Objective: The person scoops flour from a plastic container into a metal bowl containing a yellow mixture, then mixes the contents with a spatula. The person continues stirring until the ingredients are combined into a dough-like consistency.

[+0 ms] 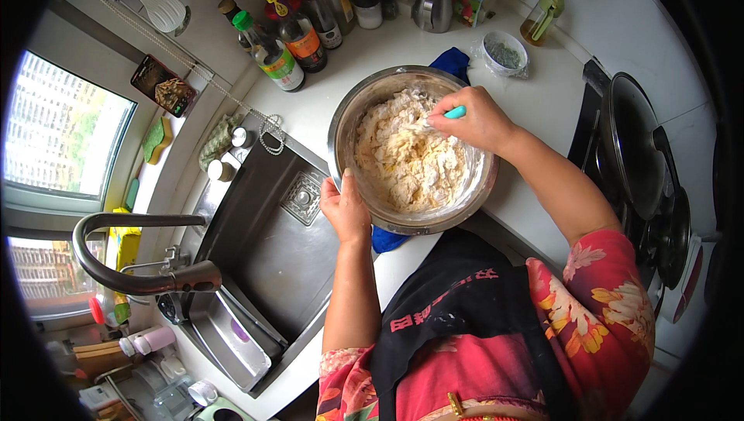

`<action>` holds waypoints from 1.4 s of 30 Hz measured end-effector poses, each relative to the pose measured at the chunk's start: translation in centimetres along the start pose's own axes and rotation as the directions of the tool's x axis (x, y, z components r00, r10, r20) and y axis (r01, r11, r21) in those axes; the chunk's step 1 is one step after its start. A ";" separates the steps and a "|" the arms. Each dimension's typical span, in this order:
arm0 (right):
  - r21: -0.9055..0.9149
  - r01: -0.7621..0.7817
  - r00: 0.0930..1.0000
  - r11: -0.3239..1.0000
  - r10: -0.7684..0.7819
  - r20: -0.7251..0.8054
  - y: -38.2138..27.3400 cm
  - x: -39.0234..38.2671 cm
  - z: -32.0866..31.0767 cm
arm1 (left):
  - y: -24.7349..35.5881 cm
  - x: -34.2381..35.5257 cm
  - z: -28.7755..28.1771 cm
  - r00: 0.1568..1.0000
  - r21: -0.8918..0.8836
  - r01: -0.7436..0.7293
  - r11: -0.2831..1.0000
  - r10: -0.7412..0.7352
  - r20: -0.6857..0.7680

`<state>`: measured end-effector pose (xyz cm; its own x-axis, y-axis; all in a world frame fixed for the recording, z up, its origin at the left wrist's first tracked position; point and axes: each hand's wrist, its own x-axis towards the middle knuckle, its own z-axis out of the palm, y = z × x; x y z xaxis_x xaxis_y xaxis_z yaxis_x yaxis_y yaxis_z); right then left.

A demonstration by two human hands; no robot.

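A wide steel mixing bowl (pixel 339 130) stands on the counter with a blue cloth (pixel 452 63) partly under it. Inside lies shaggy, crumbly dough (pixel 403 159), pale yellow with dry white flour around it. My left hand (pixel 346 208) grips the bowl's rim at its near left side, thumb on the rim and fingers round the outside. Over the right part of the dough, my right hand (pixel 474 120) is closed round a utensil with a turquoise handle (pixel 456 112). The handle's end sticks out past the fist; its working end is hidden or blends into the dough.
Left of the bowl is a steel sink (pixel 267 266) with a curved faucet (pixel 147 223). Sauce bottles (pixel 271 53) stand behind, beside a steel jug (pixel 434 3). A small covered bowl (pixel 504 54) and an oil bottle (pixel 542 17) are at the back right. Farther right is a lidded pan (pixel 635 146).
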<state>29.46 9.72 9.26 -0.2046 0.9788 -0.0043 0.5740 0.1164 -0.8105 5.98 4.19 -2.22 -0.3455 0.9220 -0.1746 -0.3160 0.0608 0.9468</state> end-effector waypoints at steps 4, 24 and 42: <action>-0.106 0.341 0.929 0.934 -0.352 -0.115 -0.9 1.7 1.6 | 0.5 -0.1 0.2 1.000 -0.028 0.027 0.999 -0.027 -0.003; -0.007 0.342 0.899 0.940 -0.325 0.295 0.3 -2.8 4.7 | 0.4 0.0 0.6 1.000 0.005 -0.008 1.000 0.009 -0.023; -0.463 0.363 0.927 0.809 -0.363 0.091 1.6 2.1 3.3 | 1.3 -0.2 0.9 1.000 -0.017 0.021 1.000 -0.021 0.000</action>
<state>27.30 11.44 6.01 -0.4707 0.8498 0.2371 0.7573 0.5271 -0.3856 6.49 4.41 -0.72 -0.3392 0.9203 -0.1947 -0.3381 0.0739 0.9382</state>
